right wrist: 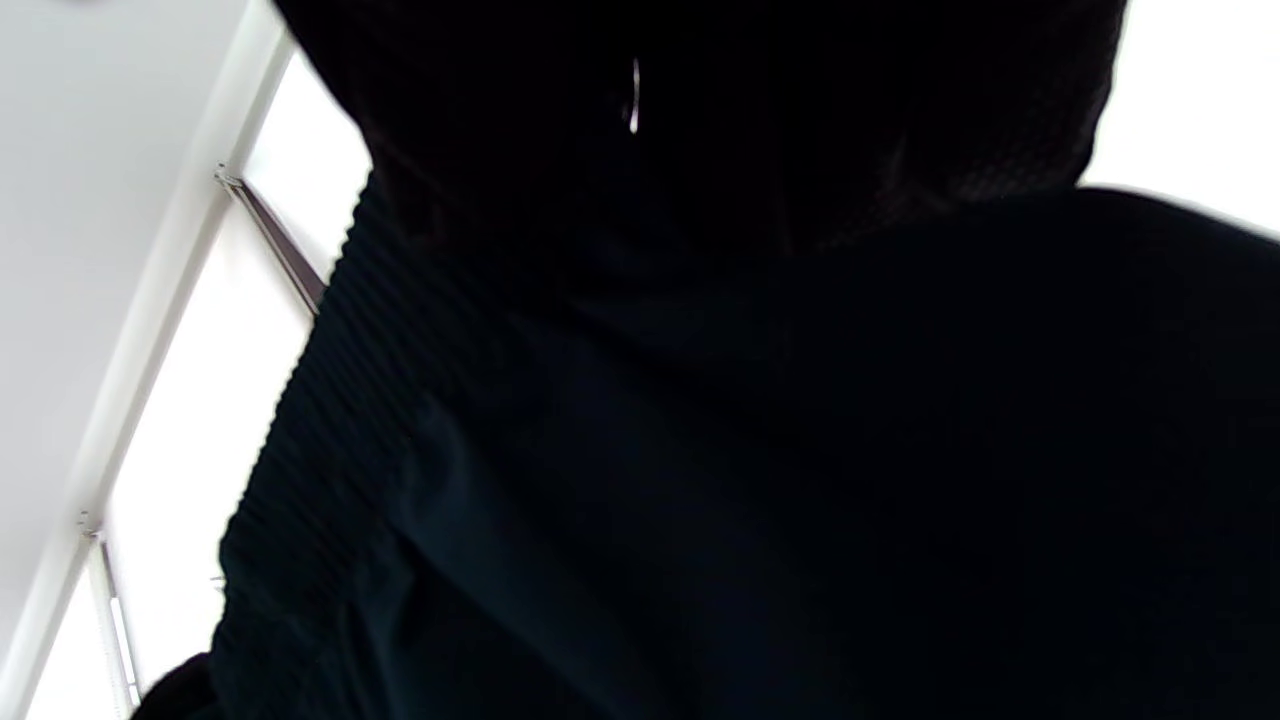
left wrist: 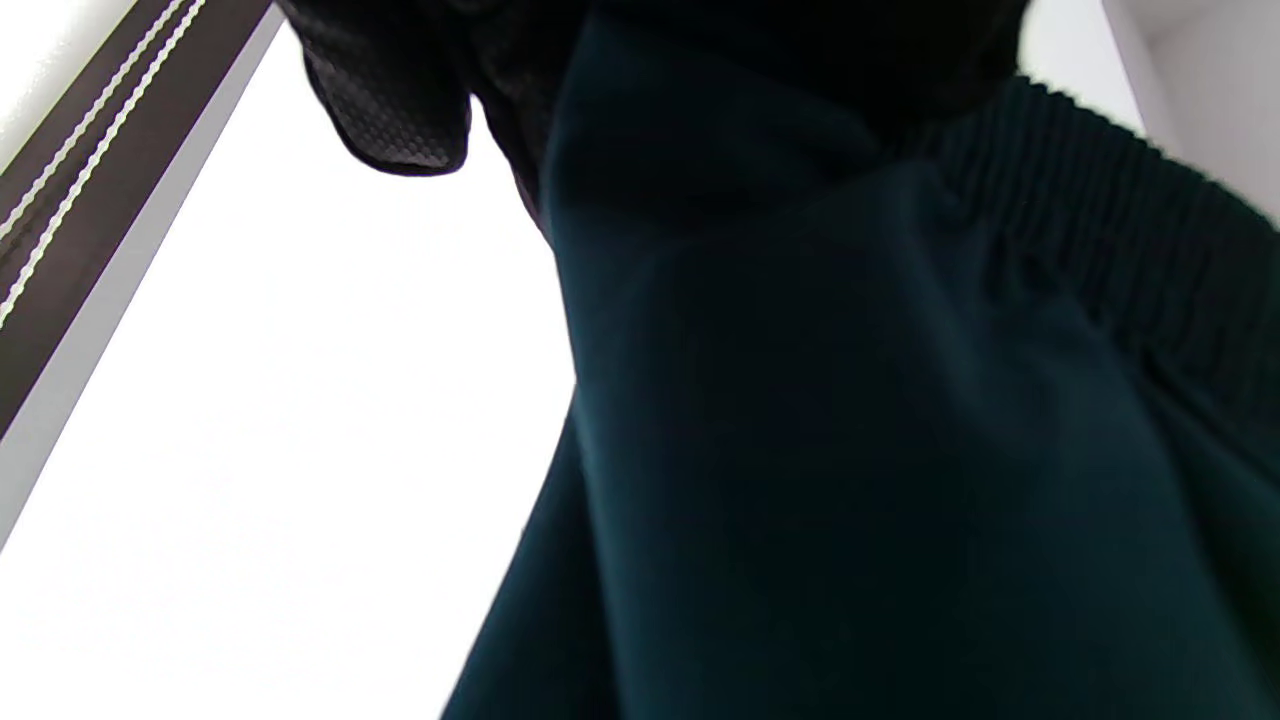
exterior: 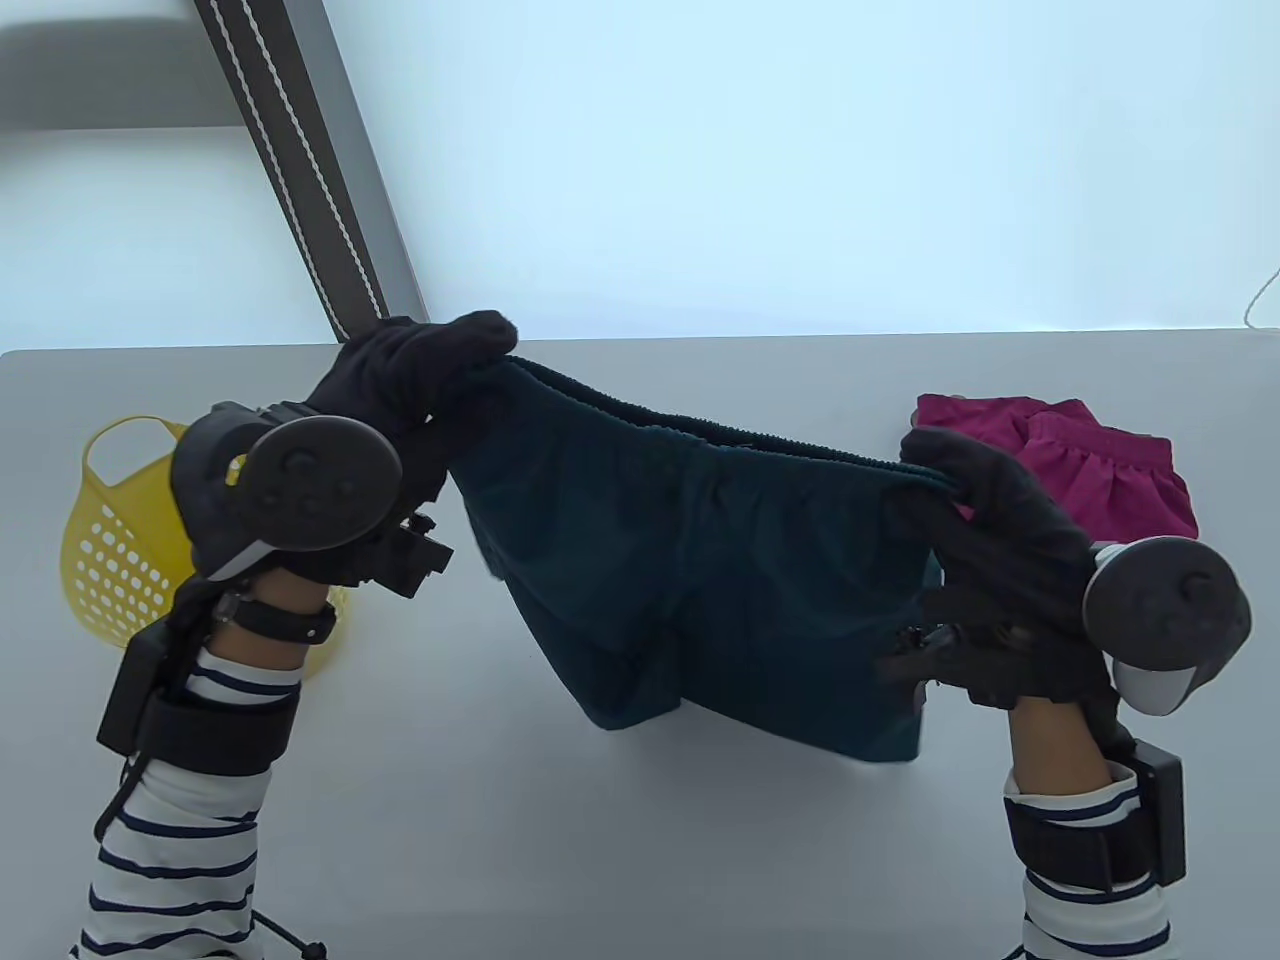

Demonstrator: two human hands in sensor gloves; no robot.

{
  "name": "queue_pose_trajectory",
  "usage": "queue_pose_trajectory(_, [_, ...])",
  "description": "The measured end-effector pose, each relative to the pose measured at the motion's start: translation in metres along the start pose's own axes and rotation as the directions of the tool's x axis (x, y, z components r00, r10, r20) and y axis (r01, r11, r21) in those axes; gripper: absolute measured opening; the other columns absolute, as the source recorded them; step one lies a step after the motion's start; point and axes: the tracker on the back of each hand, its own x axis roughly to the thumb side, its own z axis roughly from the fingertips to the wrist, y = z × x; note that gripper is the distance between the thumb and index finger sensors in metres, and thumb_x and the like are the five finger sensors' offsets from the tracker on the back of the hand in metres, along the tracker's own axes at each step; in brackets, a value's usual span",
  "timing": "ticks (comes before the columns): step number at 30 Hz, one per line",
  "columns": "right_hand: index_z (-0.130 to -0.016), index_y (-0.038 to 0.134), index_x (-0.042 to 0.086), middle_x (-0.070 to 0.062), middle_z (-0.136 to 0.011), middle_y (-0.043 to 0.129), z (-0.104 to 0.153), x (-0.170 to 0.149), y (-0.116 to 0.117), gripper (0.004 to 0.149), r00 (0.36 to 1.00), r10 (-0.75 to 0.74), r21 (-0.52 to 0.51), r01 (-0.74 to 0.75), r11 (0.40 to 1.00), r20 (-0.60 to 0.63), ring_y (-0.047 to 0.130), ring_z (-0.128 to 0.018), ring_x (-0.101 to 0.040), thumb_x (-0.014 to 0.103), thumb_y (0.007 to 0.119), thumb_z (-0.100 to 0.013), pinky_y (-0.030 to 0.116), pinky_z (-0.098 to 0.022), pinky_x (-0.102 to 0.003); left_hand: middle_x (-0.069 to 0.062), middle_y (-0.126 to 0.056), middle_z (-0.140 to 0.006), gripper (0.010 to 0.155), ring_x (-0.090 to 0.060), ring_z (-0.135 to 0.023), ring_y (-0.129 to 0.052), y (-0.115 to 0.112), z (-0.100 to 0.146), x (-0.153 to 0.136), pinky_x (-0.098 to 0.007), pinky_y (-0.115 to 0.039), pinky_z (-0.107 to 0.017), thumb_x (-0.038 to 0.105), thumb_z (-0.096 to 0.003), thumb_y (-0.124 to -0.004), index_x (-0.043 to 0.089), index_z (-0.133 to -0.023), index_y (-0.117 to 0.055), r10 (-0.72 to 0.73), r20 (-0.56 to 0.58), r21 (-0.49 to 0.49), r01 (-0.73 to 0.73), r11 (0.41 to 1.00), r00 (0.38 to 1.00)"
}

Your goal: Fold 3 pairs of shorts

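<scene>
Both hands, left hand (exterior: 420, 375) and right hand (exterior: 985, 500), are pinching the ribbed waistband of dark teal fabric shorts (exterior: 700, 580), holding them above the grey table (exterior: 500, 800). Wrist views are showing only dark cloth. Magenta shorts (exterior: 1090, 470) lying far right; yellow perforated plastic basket (exterior: 105, 560) left, partly hidden behind the left tracker.

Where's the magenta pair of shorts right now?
In the table view, the magenta shorts lie on the table's far right side, just behind the right hand, which holds up the dark teal shorts.
</scene>
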Motion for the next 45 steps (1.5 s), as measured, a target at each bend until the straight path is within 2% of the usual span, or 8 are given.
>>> queue_pose_trajectory(7, [-0.085,0.076,0.011,-0.006,-0.06,0.095,-0.018,0.067,-0.036,0.044,0.987,-0.121,0.115,0.109,0.987,0.106,0.1,-0.051,-0.033,0.036,0.076,-0.049,0.081,-0.042,-0.047,0.014,-0.091,-0.076,0.051,-0.011,-0.066,-0.101,0.04,-0.001,-0.007,-0.049,-0.079,-0.069,0.046,-0.0475,-0.068,0.035,-0.096,-0.056,0.332,0.07,-0.058,-0.328,0.943,0.941])
queue_pose_trajectory(12, [-0.085,0.075,0.013,-0.007,-0.067,0.097,-0.058,0.039,-0.008,0.043,0.909,0.416,0.324,-0.393,0.861,-0.005,0.1,-0.052,-0.033,0.033,0.077,-0.047,0.081,-0.042,-0.047,0.009,-0.094,-0.08,0.045,-0.016,-0.068,-0.105,-0.015,-0.024,-0.022,-0.051,-0.08,-0.066,0.043,-0.048,-0.071,0.033,-0.091,-0.06,0.037,-0.071,-0.322,-0.058,0.945,0.997])
queue_pose_trajectory(17, [-0.083,0.073,0.003,-0.013,-0.054,0.097,-0.079,-0.009,0.049,0.044,0.77,0.614,0.471,-0.481,0.739,-0.176,0.101,-0.023,-0.02,0.028,0.076,-0.047,0.084,-0.021,-0.037,-0.009,-0.074,-0.103,0.04,-0.036,-0.092,-0.088,-0.085,-0.035,-0.031,-0.064,-0.067,-0.071,0.044,-0.0455,-0.071,0.034,-0.083,-0.065,-0.431,-0.059,-0.535,0.336,0.775,0.901])
queue_pose_trajectory(21, [-0.085,0.066,0.007,-0.011,-0.064,0.094,-0.08,0.007,0.071,0.046,0.757,0.616,-0.039,-0.637,0.77,-0.218,0.106,-0.027,-0.012,0.03,0.072,-0.046,0.089,-0.022,-0.03,-0.001,-0.071,-0.091,0.042,-0.031,-0.088,-0.084,-0.073,-0.045,-0.024,-0.065,-0.065,-0.07,0.048,-0.0418,-0.061,0.036,-0.082,-0.056,-0.716,-0.249,-0.115,0.714,0.69,0.652])
queue_pose_trajectory(26, [-0.089,0.055,0.018,-0.007,-0.083,0.083,-0.076,0.028,0.066,0.046,0.844,0.536,-0.202,-0.526,0.826,-0.003,0.106,-0.058,-0.014,0.03,0.07,-0.048,0.092,-0.048,-0.033,0.016,-0.079,-0.068,0.044,-0.009,-0.069,-0.094,-0.034,-0.041,-0.025,-0.055,-0.072,-0.07,0.047,-0.0405,-0.058,0.037,-0.082,-0.049,-0.598,-0.366,0.16,0.681,0.715,0.713])
queue_pose_trajectory(36, [-0.087,0.058,0.018,-0.012,-0.087,0.081,-0.008,-0.07,0.105,0.046,0.895,0.441,0.318,-0.436,0.842,0.059,0.103,-0.068,-0.024,0.027,0.073,-0.045,0.087,-0.054,-0.041,0.017,-0.093,-0.07,0.041,-0.008,-0.066,-0.106,-0.105,0.051,-0.033,-0.052,-0.078,-0.069,0.046,-0.0386,-0.069,0.036,-0.078,-0.061,-0.688,0.053,-0.193,0.684,0.704,0.723])
queue_pose_trajectory(39, [-0.09,0.052,0.012,-0.019,-0.09,0.075,0.027,-0.106,0.131,0.049,0.9,0.432,0.615,-0.372,0.695,0.056,0.095,-0.073,-0.038,0.026,0.072,-0.047,0.079,-0.055,-0.051,0.012,-0.091,-0.079,0.043,-0.015,-0.072,-0.104,-0.148,0.098,-0.029,-0.055,-0.074,-0.07,0.048,-0.0388,-0.07,0.035,-0.079,-0.063,-0.592,0.258,-0.463,0.635,0.618,0.764])
queue_pose_trajectory(45, [-0.095,0.025,0.008,-0.027,-0.104,0.035,0.094,-0.181,0.182,0.066,0.861,0.509,0.955,-0.136,0.263,-0.018,0.046,-0.09,-0.062,0.034,0.067,-0.051,0.049,-0.062,-0.065,-0.014,-0.071,-0.112,0.065,-0.032,-0.089,-0.093,-0.24,0.179,-0.047,-0.066,-0.061,-0.072,0.057,-0.0411,-0.053,0.034,-0.101,-0.053,-0.447,0.455,-0.789,0.581,0.199,0.771])
